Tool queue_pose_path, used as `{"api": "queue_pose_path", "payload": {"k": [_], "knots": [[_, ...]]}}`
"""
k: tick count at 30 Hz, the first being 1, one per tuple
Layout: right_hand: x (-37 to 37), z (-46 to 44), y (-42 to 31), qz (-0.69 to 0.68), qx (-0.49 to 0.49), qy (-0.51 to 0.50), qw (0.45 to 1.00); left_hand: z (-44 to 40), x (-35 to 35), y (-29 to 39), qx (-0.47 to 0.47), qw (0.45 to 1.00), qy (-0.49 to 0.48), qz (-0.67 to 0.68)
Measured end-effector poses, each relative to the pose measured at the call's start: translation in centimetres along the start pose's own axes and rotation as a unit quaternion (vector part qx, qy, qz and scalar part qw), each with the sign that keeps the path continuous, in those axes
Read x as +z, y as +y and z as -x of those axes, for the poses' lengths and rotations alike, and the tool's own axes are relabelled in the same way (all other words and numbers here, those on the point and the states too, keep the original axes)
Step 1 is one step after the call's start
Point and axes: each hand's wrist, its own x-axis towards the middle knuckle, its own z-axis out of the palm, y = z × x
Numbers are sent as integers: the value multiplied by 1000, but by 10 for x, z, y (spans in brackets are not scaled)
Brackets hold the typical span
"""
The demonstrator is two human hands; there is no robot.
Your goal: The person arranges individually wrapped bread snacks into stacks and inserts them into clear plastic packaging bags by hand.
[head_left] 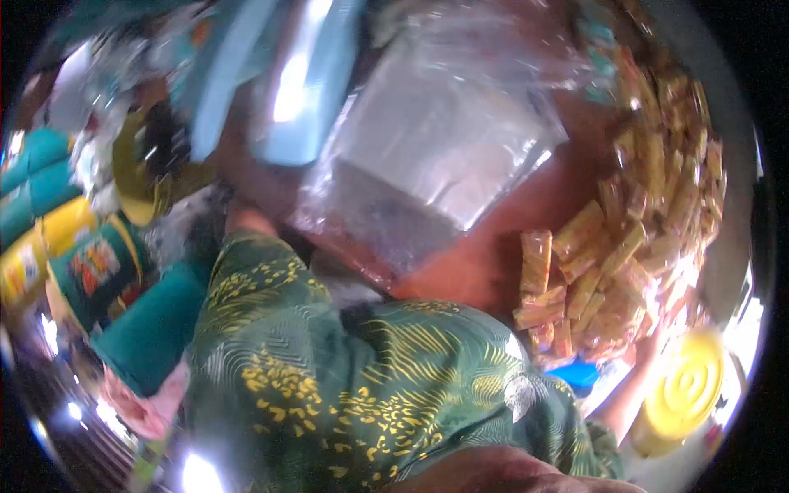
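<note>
My right forearm reaches out at the right edge. My right hand (649, 347) is at the lower side of a heap of small yellow-brown wrapped packets (657, 189), its fingers lost in glare and blur. On the left, a patch of skin (251, 220) shows past the green patterned clothing (329, 378); I cannot make out my left hand or its fingers there. Flat clear plastic bags (436, 131) lie stacked on the reddish-brown surface (460, 271) in front of me. Several packets (538, 263) lie loose at the heap's near side.
Two pale blue shiny strips (304, 107) stand at the top left. Along the left are teal containers (156, 329), a yellow one (66, 230) and a yellow-green round object (131, 168). A yellow-lidded container (686, 378) stands at lower right, near a blue object (575, 375).
</note>
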Motion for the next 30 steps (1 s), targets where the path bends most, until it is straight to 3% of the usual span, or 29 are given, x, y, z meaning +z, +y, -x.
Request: {"api": "queue_pose_path", "payload": {"k": [3, 7, 11, 13, 15, 20, 22, 27, 29, 30], "knots": [[1, 3, -3, 79, -88, 33, 992, -12, 6, 13, 20, 999, -3, -36], [-2, 4, -3, 95, 9, -20, 995, -5, 10, 25, 51, 997, -3, -63], [12, 3, 25, 88, -113, 66, 987, 7, 14, 32, 74, 994, 1, -85], [2, 2, -21, -100, 73, 32, 992, 8, 16, 38, 83, 992, 2, -96], [-4, 3, -50, -202, 172, 22, 964, 9, 19, 41, 89, 990, 1, -105], [-20, 6, -121, -334, 271, 40, 902, 17, 17, 46, 106, 987, 1, -117], [4, 1, -62, -262, 178, 28, 948, 22, 17, 48, 113, 987, 1, -118], [8, 1, -51, -156, 67, 21, 985, 33, 21, 56, 131, 984, -2, -124], [2, 1, -70, -227, 102, 26, 968, 39, 20, 62, 143, 982, 2, -123], [-4, 1, -92, -326, 156, 43, 932, 43, 20, 63, 148, 981, 7, -123]]}}
